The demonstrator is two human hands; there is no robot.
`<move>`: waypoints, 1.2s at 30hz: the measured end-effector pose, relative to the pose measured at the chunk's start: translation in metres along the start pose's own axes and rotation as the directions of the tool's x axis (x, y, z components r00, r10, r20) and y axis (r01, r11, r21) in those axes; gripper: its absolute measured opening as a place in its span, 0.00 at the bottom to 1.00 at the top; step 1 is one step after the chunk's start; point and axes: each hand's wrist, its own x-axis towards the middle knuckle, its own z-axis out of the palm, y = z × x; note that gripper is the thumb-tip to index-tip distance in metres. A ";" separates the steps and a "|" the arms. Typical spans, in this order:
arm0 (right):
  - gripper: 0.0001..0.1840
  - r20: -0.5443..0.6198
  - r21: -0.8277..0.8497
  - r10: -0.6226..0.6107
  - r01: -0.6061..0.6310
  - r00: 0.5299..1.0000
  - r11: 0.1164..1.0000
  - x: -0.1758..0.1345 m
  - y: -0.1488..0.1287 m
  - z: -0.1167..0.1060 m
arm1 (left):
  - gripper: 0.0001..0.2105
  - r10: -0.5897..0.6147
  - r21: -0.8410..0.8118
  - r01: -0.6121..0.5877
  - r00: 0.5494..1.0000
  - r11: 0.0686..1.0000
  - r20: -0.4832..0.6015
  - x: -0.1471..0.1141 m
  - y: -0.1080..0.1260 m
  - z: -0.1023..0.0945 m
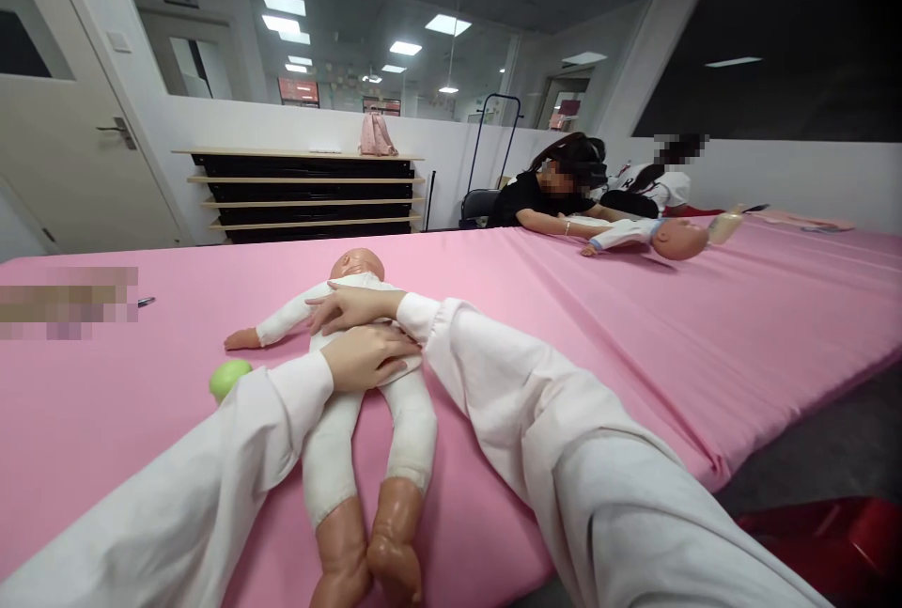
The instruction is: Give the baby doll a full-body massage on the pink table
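Observation:
A baby doll (405, 420) with a white cloth body lies on its back on the pink sheet, its head away from me and its feet toward me. Across its lower belly rests my left hand (370, 357), fingers stretched out to the right. My right hand (356, 305) crosses above it and lies on the doll's chest, fingers spread toward the left. Both palms face down and hide most of the torso. Beside my left sleeve sits a green ball (229, 379), partly covered by that sleeve.
Pink sheeting (634, 354) covers the table. At the far right a person in black (525, 199) leans over another doll (638, 234), with a bottle (725, 225) near its head. Another person sits behind. A red stool (838, 542) stands below the table's right edge.

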 end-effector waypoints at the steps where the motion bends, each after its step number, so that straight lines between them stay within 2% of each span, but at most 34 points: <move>1: 0.11 0.019 -0.072 -0.004 0.005 1.000 0.997 0.008 0.004 -0.001 | 0.16 -0.037 0.013 0.036 0.999 0.999 0.011 0.002 -0.003 0.001; 4: 0.12 0.007 -0.235 -0.010 0.012 1.000 0.972 0.013 0.014 -0.003 | 0.21 -0.195 0.043 0.195 0.981 0.980 -0.016 0.000 -0.012 0.010; 6: 0.16 -0.051 -0.311 0.002 -0.018 0.999 0.950 0.004 0.023 -0.004 | 0.23 -0.284 0.036 0.284 0.959 0.958 -0.028 -0.004 -0.016 0.017; 8: 0.21 -0.147 -0.335 0.056 -0.103 0.988 0.936 -0.010 0.032 -0.005 | 0.24 -0.367 0.032 0.368 0.929 0.929 -0.032 -0.009 -0.016 0.023; 10: 0.25 -0.222 -0.295 0.122 -0.186 0.967 0.937 -0.027 0.041 -0.003 | 0.24 -0.477 0.045 0.480 0.876 0.876 -0.067 -0.014 -0.012 0.028; 13: 0.27 -0.308 -0.177 0.205 -0.268 0.929 0.947 -0.055 0.044 0.010 | 0.27 -0.640 0.063 0.653 0.755 0.755 -0.143 -0.025 -0.002 0.033; 15: 0.29 -0.357 -0.082 0.257 -0.304 0.898 0.949 -0.074 0.038 0.024 | 0.28 -0.681 0.069 0.699 0.711 0.712 -0.176 -0.034 0.005 0.035; 16: 0.29 -0.376 -0.031 0.274 -0.308 0.885 0.951 -0.083 0.033 0.031 | 0.28 -0.669 0.072 0.689 0.719 0.721 -0.187 -0.039 0.009 0.036; 17: 0.28 -0.394 0.024 0.283 -0.298 0.875 0.954 -0.090 0.027 0.037 | 0.26 -0.636 0.077 0.658 0.747 0.749 -0.196 -0.042 0.012 0.036; 20: 0.23 -0.422 0.158 0.236 -0.185 0.876 0.970 -0.099 0.009 0.044 | 0.20 -0.435 0.072 0.454 0.880 0.888 -0.192 -0.044 0.019 0.032; 22: 0.17 -0.352 0.177 0.160 -0.102 0.922 0.979 -0.090 0.002 0.037 | 0.18 -0.285 0.045 0.294 0.947 0.955 -0.148 -0.036 0.020 0.025; 24: 0.15 -0.205 0.141 0.083 -0.055 0.975 0.989 -0.073 -0.001 0.024 | 0.16 -0.168 0.015 0.170 0.983 0.985 -0.072 -0.025 0.015 0.018; 26: 0.16 -0.065 0.075 0.038 -0.033 0.997 0.997 -0.050 0.001 0.009 | 0.16 -0.097 -0.010 0.097 0.995 0.995 0.010 -0.013 0.007 0.012; 28: 0.17 0.035 -0.009 0.007 -0.007 0.999 1.000 -0.026 0.005 -0.004 | 0.16 -0.074 -0.028 0.076 0.996 0.997 0.052 -0.005 -0.001 0.009; 31: 0.18 0.114 -0.162 -0.025 0.043 0.993 0.986 -0.001 0.011 -0.012 | 0.16 -0.103 -0.044 0.104 0.994 0.994 0.019 -0.002 -0.009 0.013; 33: 0.18 0.093 -0.257 -0.030 0.053 0.995 0.965 0.004 0.016 -0.011 | 0.17 -0.178 -0.046 0.176 0.983 0.983 -0.043 -0.005 -0.013 0.018; 36: 0.18 -0.091 -0.340 -0.008 -0.024 0.996 0.940 -0.006 0.027 -0.002 | 0.20 -0.382 -0.068 0.376 0.919 0.924 -0.102 -0.014 -0.015 0.026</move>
